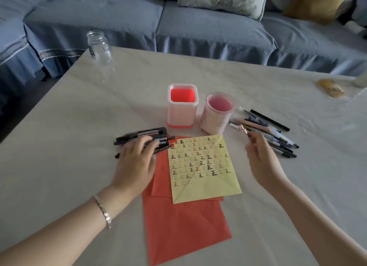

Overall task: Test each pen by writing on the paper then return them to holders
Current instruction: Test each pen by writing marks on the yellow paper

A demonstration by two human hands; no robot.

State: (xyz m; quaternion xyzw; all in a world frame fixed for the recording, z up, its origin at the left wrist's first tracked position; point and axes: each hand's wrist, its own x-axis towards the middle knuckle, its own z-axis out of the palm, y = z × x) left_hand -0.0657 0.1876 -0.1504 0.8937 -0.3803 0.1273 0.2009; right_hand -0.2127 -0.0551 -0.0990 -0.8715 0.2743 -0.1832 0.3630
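Two empty holders mid-frame: square holder (181, 108), round holder (216, 114); yellow paper (206, 188) just below. Left hand (135, 164) lies flat-fingered on markers (151, 133), centre-left. Right hand (262, 160) at pen heap (278, 138), centre-right; grip blurred, cannot tell. Risk: pressed markers roll away; tested and untested pens mix. Cap states unreadable.

**Left Hand Flat, Right Hand on Edge**

The left forearm (59, 232) is extended from the near left corner. The left hand (137, 160) is held palm down, with its fingers (148, 143) spread and pointed toward the far side. The right forearm (317, 216) is brought in from the near right corner. The right hand (262, 158) is turned on its edge, palm facing left, its fingertips (251, 136) loosely curled and raised. Whether anything is pinched there cannot be told through the blur.
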